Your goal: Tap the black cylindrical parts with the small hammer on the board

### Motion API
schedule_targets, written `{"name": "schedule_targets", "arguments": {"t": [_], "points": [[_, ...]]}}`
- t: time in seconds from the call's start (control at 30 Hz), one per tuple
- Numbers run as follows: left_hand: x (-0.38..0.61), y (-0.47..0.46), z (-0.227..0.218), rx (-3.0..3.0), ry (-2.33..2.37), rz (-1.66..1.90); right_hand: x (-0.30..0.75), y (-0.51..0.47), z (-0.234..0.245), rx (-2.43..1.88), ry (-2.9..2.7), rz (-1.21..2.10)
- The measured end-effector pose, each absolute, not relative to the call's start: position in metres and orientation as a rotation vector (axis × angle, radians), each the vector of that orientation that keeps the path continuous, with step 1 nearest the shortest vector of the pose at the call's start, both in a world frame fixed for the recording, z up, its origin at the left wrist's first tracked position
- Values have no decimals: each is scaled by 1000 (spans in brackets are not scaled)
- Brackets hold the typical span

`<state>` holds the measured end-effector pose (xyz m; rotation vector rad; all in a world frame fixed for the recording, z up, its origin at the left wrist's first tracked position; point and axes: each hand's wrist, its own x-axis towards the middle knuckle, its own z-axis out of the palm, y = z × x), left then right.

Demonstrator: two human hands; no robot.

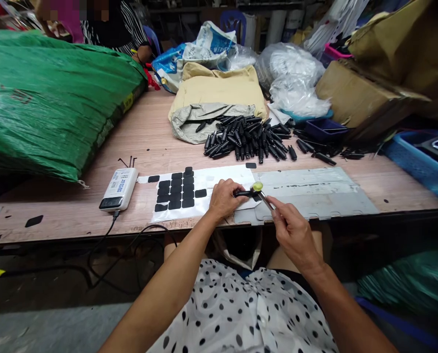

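My left hand [224, 197] is closed on a slim black cylindrical part [244, 193], held low over the work sheets. In my right hand [292, 230] is a thin metal hand tool [266, 200], gripped between thumb and fingers. The tool's upper end meets the black part, beside a small round yellow-green piece [257, 186]; I cannot tell which of them that piece belongs to. To the left lies a white backing sheet [204, 177] with rows of black rounded-square stickers [175, 190]. Beneath the tool is a grey flat board [314, 196].
Behind my hands a heap of black cylindrical parts [248, 137] spills from a beige sack [219, 88]. A white power bank [119, 189] with a cable stands left. A green sack [50, 98], a blue basket [421, 164] and a cardboard box [366, 98] flank the table. Another person's arm [142, 54] is across it.
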<state>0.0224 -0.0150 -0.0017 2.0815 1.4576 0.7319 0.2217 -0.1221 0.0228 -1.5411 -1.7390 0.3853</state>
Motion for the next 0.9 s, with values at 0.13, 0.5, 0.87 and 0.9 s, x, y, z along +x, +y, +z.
{"name": "schedule_targets", "arguments": {"t": [0.13,0.5,0.87,0.9], "points": [[22,-15,-2,2099,1441,736,248,-98,25,-1662,-1703,178],[20,-15,-4,2134,1429,718,284,-47,-19,-1931,-1817,-327],[11,-96,22,2240,799,947,283,-48,-22,-1933,-1796,-374],[12,-112,15,2275,714,846,283,-48,-22,-1935,-1795,-377]]}}
